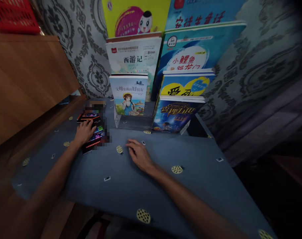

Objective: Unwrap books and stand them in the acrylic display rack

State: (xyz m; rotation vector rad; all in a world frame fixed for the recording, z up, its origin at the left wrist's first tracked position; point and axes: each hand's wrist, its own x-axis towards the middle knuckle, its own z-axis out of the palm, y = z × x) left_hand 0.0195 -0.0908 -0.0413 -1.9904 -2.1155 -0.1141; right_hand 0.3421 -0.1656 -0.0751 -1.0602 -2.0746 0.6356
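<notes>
My left hand (85, 133) rests on a dark book (98, 130) with bright pictures on its cover, at the left of the table; part of that book is pixelated. Its fingers lie spread over the cover without gripping it. On the patterned blue-grey tablecloth (151, 186) my right hand (140, 155) lies with its fingers loosely bent and apart, holding nothing. Beyond it stands a clear tiered book rack (134, 122). A light-covered book with a girl on it (129, 96) fills the front left tier, and a dark blue book (174, 114) the front right.
More picture books, such as a yellow-green one (126, 16) and a teal one (185, 49), rise in the tiers behind. To the left is a wooden cabinet (29, 83) with a red plastic basket (14, 16) on top. Grey patterned fabric (93, 63) hangs behind the rack.
</notes>
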